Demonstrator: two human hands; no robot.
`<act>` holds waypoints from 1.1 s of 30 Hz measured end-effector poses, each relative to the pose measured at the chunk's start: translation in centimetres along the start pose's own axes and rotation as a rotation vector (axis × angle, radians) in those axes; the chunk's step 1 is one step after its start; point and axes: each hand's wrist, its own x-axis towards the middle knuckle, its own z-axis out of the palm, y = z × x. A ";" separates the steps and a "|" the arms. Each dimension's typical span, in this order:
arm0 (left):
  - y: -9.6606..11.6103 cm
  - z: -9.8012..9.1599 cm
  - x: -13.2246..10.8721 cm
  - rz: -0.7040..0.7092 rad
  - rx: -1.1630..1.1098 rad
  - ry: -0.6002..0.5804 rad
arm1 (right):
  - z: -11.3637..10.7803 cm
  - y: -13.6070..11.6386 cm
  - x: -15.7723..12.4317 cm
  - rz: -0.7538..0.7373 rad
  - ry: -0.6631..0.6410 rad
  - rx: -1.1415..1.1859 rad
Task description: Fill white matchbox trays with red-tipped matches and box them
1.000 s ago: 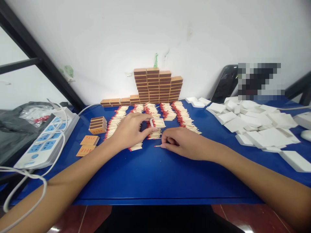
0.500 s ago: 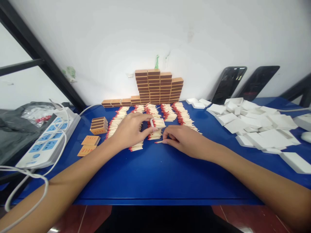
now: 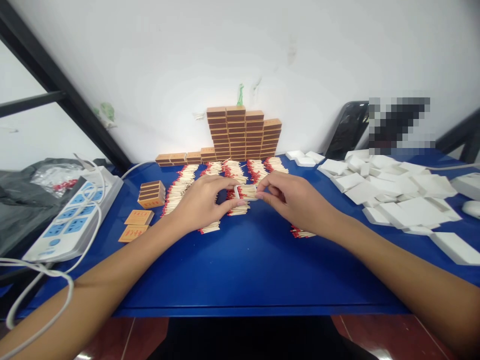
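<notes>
My left hand point(image 3: 202, 200) pinches a small white matchbox tray point(image 3: 237, 192) by its left end, thumb in front and fingers behind. Matches point(image 3: 247, 191) lie in the tray, heads toward the left. My right hand point(image 3: 294, 197) is closed at the tray's right end, thumb and finger pinched on a match whose outline blends with those in the tray. Beneath and behind the hands, red-headed matches point(image 3: 183, 182) are spread in several long rows on the blue table point(image 3: 240, 270). A few match heads point(image 3: 300, 232) show below my right hand.
Stacked brown matchboxes point(image 3: 236, 132) stand against the wall, with more boxes point(image 3: 152, 194) at left. White trays point(image 3: 397, 195) are heaped at right. A power strip point(image 3: 75, 215) and cables point(image 3: 71, 285) lie at the left. A dark phone-like slab point(image 3: 347, 130) leans on the wall.
My right hand has moved up and slightly right, bringing a match from the table to the tray's right end. My left hand still holds the tray, now shifted slightly.
</notes>
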 end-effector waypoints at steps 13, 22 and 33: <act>0.5 0.2 -0.1 0.016 -0.024 0.049 | -0.2 0.0 -0.1 -0.016 -0.019 0.005; 0.7 0.1 0.0 -0.003 -0.048 0.054 | -0.5 -0.1 0.1 -0.024 -0.044 0.022; 0.9 0.1 0.0 -0.015 -0.075 0.052 | -1.0 0.1 0.2 0.016 -0.045 -0.010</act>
